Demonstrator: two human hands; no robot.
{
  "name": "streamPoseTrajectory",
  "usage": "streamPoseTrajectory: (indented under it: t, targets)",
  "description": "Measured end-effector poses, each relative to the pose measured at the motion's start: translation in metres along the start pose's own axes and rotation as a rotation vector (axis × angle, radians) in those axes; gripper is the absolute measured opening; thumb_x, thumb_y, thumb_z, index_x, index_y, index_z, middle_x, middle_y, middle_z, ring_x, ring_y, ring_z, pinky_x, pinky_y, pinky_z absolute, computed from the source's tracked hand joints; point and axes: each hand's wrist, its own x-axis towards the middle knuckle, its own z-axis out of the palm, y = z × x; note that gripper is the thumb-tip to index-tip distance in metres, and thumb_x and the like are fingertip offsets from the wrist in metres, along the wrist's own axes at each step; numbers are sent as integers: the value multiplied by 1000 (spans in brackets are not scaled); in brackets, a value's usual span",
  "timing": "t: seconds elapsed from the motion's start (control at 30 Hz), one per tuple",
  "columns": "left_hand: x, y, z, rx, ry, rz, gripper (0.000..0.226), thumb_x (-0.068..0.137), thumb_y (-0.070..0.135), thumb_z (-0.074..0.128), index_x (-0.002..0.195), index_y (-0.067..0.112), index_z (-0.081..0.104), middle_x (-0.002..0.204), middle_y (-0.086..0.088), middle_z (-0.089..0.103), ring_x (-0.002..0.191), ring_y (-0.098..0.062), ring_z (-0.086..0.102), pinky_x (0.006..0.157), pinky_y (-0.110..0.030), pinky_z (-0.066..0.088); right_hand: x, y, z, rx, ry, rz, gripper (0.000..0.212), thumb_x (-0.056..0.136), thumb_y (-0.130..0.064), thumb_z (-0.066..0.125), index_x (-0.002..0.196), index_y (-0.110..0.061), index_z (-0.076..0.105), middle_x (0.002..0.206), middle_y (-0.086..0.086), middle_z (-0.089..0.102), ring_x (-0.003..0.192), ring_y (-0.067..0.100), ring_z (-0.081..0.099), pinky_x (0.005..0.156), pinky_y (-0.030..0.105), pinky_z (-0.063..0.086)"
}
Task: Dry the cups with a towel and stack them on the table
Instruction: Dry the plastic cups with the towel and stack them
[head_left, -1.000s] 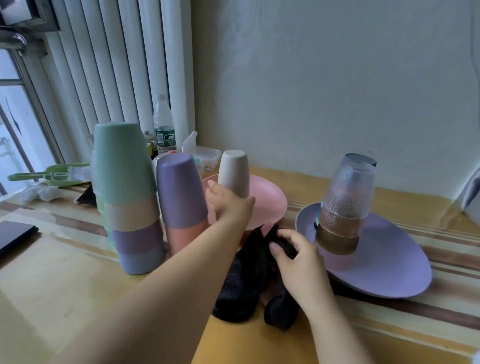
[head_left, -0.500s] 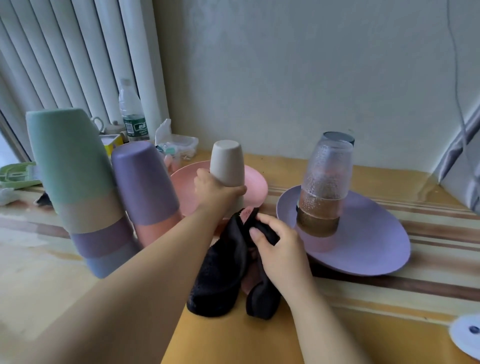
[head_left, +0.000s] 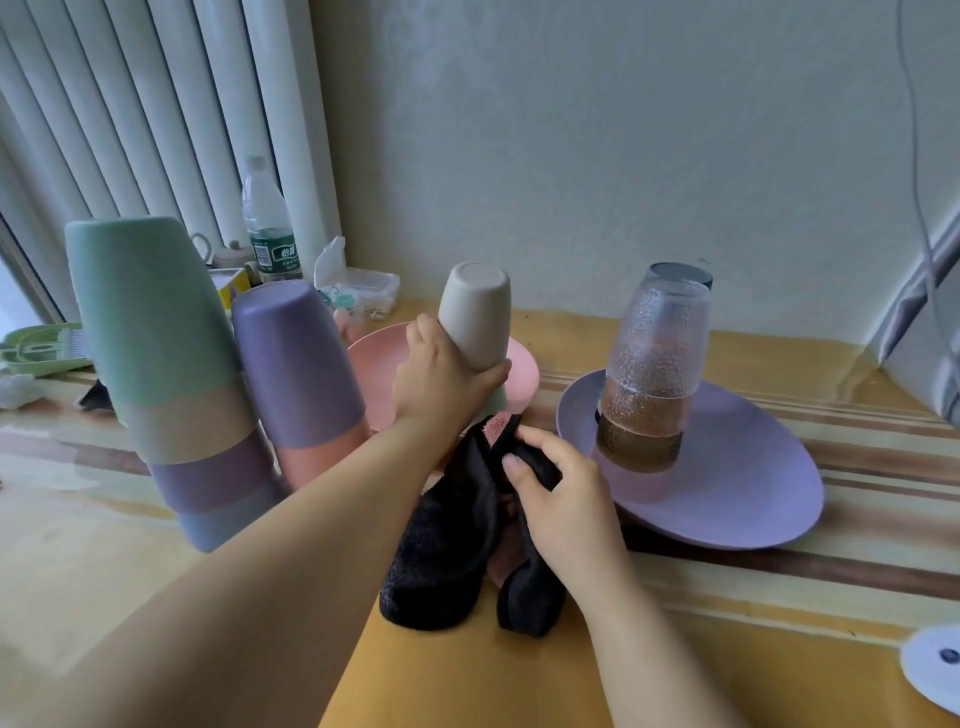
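Left hand (head_left: 441, 384) is wrapped around the upside-down beige cup (head_left: 475, 314) over the pink plate (head_left: 374, 358), right hand (head_left: 561, 499) pinching the black towel (head_left: 441, 535) on the tabletop (head_left: 467, 675), so looks like wiping comes next, then stacking.

- One view only, worn on the head, so nothing shared with a second camera.
- Looks forward and down across the bench (head_left: 156, 545) toward the wall (head_left: 623, 156).
- Sits close: both forearms enter from the bottom edge, left hand (head_left: 441, 384) and right hand (head_left: 566, 499) near centre.
- Wide-angle, with blinds (head_left: 130, 104) leaning at the left edge and the bench stretching out to the right edge.
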Motion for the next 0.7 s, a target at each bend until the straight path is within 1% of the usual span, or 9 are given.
streamPoseTrajectory:
  t: [0.07, 0.17, 0.23, 0.3, 0.4, 0.5, 0.57, 0.6, 0.7]
  targets:
    - [2, 2, 1, -50, 5, -19, 74, 73, 50, 74, 118, 4, 38, 114, -8, 44, 99, -33, 57, 74, -36, 40, 0, 0, 1, 6, -8, 6, 32, 89, -14, 63, 121, -16, 63, 109, -18, 57, 98, -20, 41, 80, -10, 27]
    - [9, 4, 0, -283, 9, -41, 74, 69, 43, 80, 118, 5, 39, 111, -4, 41, 103, -25, 49, 85, -38, 42, 0, 0, 1, 3, -16, 16, 32, 89, -16, 63, 122, -18, 62, 111, -18, 59, 100, -18, 43, 83, -9, 28]
    - [18, 8, -4, -397, -1, -65, 70, 71, 33, 82, 118, 4, 39, 114, -7, 42, 101, -20, 46, 80, -32, 39, 0, 0, 0, 9, -21, 20, 33, 90, -17, 63, 122, -19, 62, 111, -19, 58, 101, -17, 43, 83, -9, 29]
    - [26, 12, -8, -444, 1, -74, 69, 70, 32, 83, 117, 6, 39, 115, -7, 43, 102, -19, 47, 79, -31, 39, 0, 0, -1, 12, -21, 25, 32, 90, -16, 63, 122, -19, 62, 109, -21, 57, 100, -18, 42, 80, -9, 29]
    - [29, 22, -19, -456, 58, -24, 68, 69, 32, 83, 115, 8, 40, 112, -5, 42, 101, -21, 49, 80, -34, 44, 1, 0, 0, 27, -27, 39, 31, 90, -16, 63, 120, -20, 63, 106, -23, 57, 98, -17, 45, 79, -8, 30]
    - [24, 34, -34, -424, 67, 35, 65, 68, 35, 83, 114, 15, 43, 112, -4, 47, 98, -20, 52, 78, -34, 45, 2, 1, 1, 48, -28, 67, 28, 89, -17, 63, 117, -23, 64, 105, -23, 61, 100, -9, 52, 80, -5, 34]
    - [9, 38, -45, -397, 6, 42, 67, 64, 39, 84, 114, 16, 46, 114, -5, 53, 98, -20, 55, 76, -33, 46, 3, 2, 0, 88, -25, 97, 24, 90, -16, 62, 110, -29, 64, 101, -26, 62, 100, -5, 56, 83, 0, 38]
    - [-3, 37, -50, -394, -43, 42, 70, 62, 41, 85, 117, 16, 48, 114, -5, 55, 98, -20, 57, 76, -32, 48, 3, 3, 1, 131, -15, 119, 22, 90, -16, 62, 105, -32, 63, 101, -25, 63, 99, -2, 59, 86, 7, 43]
    - [-52, 26, -68, -409, -192, 27, 76, 64, 42, 84, 125, 24, 43, 106, 4, 62, 95, -12, 62, 76, -28, 54, 5, 4, 3, 320, 60, 221, 19, 92, -16, 59, 97, -33, 63, 102, -9, 70, 99, 10, 65, 88, 29, 51]
